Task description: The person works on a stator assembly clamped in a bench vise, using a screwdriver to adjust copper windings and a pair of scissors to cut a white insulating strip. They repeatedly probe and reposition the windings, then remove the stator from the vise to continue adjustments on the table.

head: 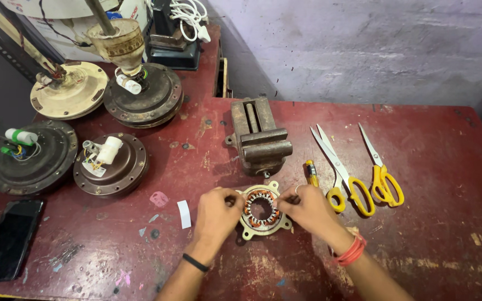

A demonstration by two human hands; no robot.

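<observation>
Stator (261,209) with copper windings, lying on the red workbench (430,167) toward its front edge just before the bench vise (259,136), pinched at opposite rims by left hand (216,214) and right hand (308,207); careless fingertip pressure could nick the fine wire.

Vise (259,139) just behind; open tabletop (430,223) right.

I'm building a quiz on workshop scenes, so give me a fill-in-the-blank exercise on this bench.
1. Both hands, left hand and right hand, touch the copper-wound stator lying on the ____ table.
2. Right of the stator lie ____ pairs of yellow-handled scissors.
3. The dark phone lies near the table's ____ edge.
4. The metal vise stands just ____ the stator.

Missing words: red; two; left; behind
</observation>
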